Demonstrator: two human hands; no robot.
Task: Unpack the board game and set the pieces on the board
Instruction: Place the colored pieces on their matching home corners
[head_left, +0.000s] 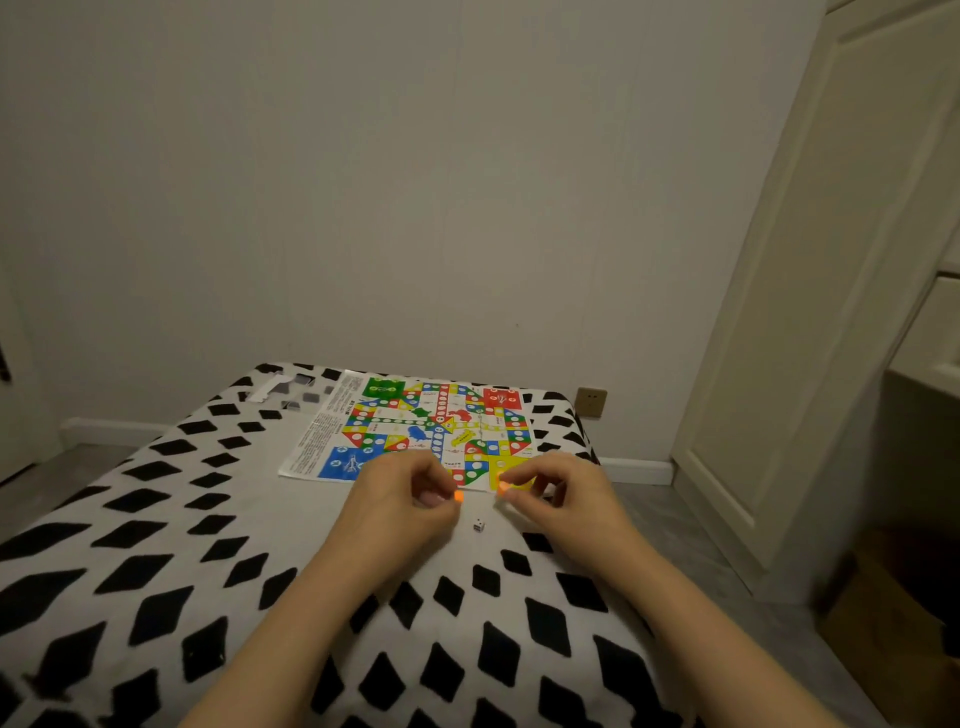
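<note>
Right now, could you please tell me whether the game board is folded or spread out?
Spread out. The game board lies flat and open on the patterned blanket, with all four coloured corners showing.

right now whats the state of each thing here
game board: unfolded, flat on the bed
left hand: pinches an orange piece
right hand: pinches a second orange piece
die: loose on the blanket, between the hands
packaging: opened, beside the board's far left corner
</note>
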